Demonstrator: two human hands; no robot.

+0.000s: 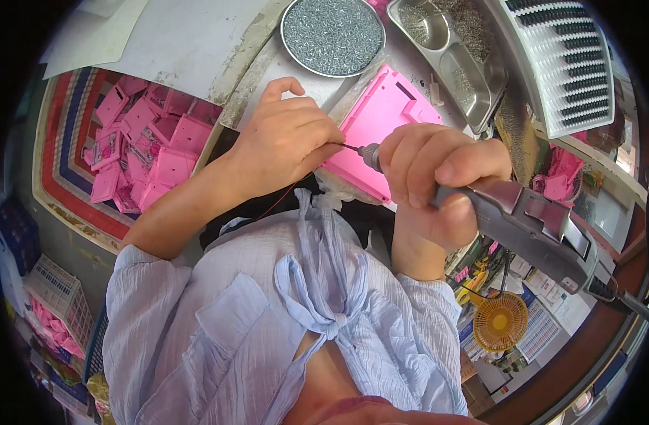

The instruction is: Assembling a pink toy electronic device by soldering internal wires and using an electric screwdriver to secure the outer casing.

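My right hand (445,163) is wrapped around a dark grey electric screwdriver (533,237), its cord running off to the right. The tool lies nearly level, and its thin bit points left toward the fingertips of my left hand (289,138). Thumb and index finger of that hand are pressed together at the bit's tip. Whatever they pinch is hidden or too small to name. Beneath and behind both hands lies a flat pink plastic panel (377,106) with raised edges, on clear plastic film at the table's near edge.
A round metal bowl (333,75) of small screws stands beyond my left hand. Right of it is a steel compartment tray (448,55) with more small metal pieces. Pink parts fill a striped-lined box (47,185) at left. A yellow fan (500,322) sits at lower right.
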